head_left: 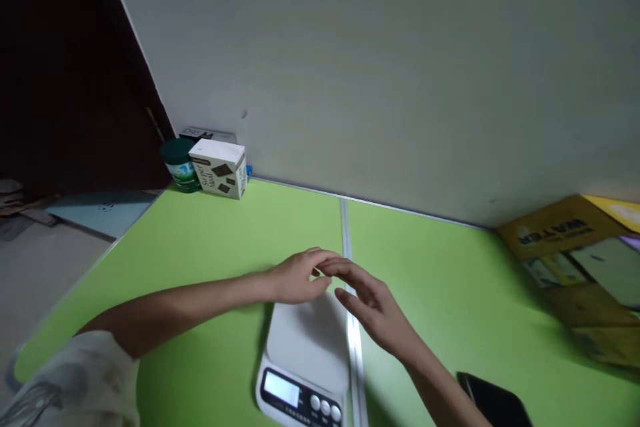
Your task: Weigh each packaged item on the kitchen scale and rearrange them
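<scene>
A white digital kitchen scale [305, 353] lies on the green table, its display lit and a row of buttons beside the display. Over the far end of its weighing plate are both hands, with their fingertips meeting or overlapping. My left hand [303, 277] comes from the left with fingers stretched out and thumb apart. From the right reaches my right hand [373, 303], fingers extended and slightly curved, thumb apart. Nothing shows in either hand. Whether the hands touch the scale cannot be told.
A green-lidded jar [183, 170] and a white box [220, 170] stand at the far left against the wall. On the right is a yellow carton [555, 233]. A black object [493, 400] lies near my right forearm. A metal strip [346, 227] divides the green tabletop [425, 253].
</scene>
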Demonstrator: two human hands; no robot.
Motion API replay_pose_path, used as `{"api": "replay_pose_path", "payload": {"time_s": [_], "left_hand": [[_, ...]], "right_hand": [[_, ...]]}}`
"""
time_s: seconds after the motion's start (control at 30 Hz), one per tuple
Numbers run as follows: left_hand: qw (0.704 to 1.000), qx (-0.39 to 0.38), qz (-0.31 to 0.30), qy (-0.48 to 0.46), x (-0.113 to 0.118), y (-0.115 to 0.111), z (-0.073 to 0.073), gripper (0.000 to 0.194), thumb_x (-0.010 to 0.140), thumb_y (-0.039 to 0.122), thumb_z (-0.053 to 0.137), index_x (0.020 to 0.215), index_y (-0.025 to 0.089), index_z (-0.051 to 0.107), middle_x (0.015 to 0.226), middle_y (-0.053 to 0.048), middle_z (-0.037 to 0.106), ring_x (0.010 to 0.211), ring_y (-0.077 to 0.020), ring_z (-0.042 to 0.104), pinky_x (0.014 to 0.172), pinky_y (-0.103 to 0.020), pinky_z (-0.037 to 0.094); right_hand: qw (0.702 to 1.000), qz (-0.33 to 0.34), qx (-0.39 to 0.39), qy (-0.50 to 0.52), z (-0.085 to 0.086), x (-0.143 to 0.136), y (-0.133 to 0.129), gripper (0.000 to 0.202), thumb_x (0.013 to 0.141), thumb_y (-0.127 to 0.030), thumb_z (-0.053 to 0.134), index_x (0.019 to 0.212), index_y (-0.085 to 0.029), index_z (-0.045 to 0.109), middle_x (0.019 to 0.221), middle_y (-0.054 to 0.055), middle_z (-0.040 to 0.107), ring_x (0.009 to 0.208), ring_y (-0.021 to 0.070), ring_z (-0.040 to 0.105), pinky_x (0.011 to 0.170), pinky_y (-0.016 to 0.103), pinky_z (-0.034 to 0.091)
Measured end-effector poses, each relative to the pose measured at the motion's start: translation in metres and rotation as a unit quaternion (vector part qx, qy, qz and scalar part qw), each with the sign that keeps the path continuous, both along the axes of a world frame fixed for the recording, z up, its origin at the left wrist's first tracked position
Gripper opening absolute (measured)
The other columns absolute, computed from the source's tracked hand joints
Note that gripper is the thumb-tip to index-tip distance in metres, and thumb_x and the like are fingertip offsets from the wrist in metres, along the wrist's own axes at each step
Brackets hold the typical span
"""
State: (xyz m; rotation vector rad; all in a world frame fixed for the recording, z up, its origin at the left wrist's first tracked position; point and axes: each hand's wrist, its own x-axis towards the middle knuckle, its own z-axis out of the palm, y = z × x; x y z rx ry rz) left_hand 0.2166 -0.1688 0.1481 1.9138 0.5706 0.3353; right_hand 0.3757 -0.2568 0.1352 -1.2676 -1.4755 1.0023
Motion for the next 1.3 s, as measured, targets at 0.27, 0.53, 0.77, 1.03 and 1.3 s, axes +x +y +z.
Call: {"api": "replay_pose_path", "payload": {"time_s": [0.27,0.53,0.77,1.03,1.3], "left_hand": [[0.991,0.071,0.107,0.034,-0.086,0.078,0.013,0.049,0.083,0.008,0.048,0.131,0.020,0.053,0.134,-0.012,0.058,0.122,-0.0212,0.057,0.105,-0.038,0.045],[0.851,0.364,0.128,0.356,-0.121,0.219,0.067,0.100,0.075,0.026,0.070,0.153,0.007,0.010,0.162,-0.020,-0.004,0.149,-0.0332,-0.006,0.119,-0.053,0.003],[0.813,0.425,0.058,0.393,-0.108,0.247,0.071,0.084,0.071,0.024,0.069,0.146,0.012,0.033,0.148,-0.019,0.042,0.142,-0.0325,0.029,0.115,-0.058,-0.001],[0.843,0.468,-0.009,0.266,-0.099,0.159,0.087,0.079,0.072,0.043,0.067,0.143,0.018,0.041,0.125,-0.012,0.056,0.120,-0.0320,0.052,0.115,-0.056,0.004],[0.936,0.315,-0.054,0.145,-0.044,0.041,0.132,0.063,0.075,0.047,0.064,0.132,0.025,0.051,0.122,-0.006,0.058,0.131,-0.0372,0.042,0.110,-0.048,0.025]], "right_hand": [[0.996,0.037,-0.001,0.076,0.005,-0.090,0.108,0.020,0.077,-0.024,0.061,0.096,-0.023,0.065,0.108,0.007,0.069,0.106,0.0228,0.064,0.101,0.045,0.046],[0.999,0.047,0.001,-0.014,0.009,-0.112,0.116,0.020,0.083,-0.020,0.052,0.100,-0.023,0.063,0.112,0.008,0.063,0.107,0.0205,0.061,0.092,0.040,0.051],[0.996,0.019,-0.011,-0.081,0.001,-0.080,0.071,0.019,0.089,-0.022,0.049,0.101,-0.026,0.062,0.117,0.009,0.061,0.109,0.0221,0.060,0.088,0.040,0.054],[0.991,-0.054,-0.026,-0.123,0.006,-0.071,0.058,0.066,0.086,-0.040,0.062,0.143,-0.030,0.031,0.144,0.014,0.041,0.129,0.0296,0.047,0.098,0.051,0.049],[0.980,-0.115,0.023,-0.161,0.045,-0.042,0.006,0.082,0.069,-0.049,0.078,0.138,-0.024,0.041,0.130,0.014,0.055,0.111,0.0343,0.057,0.086,0.047,0.052]]}}
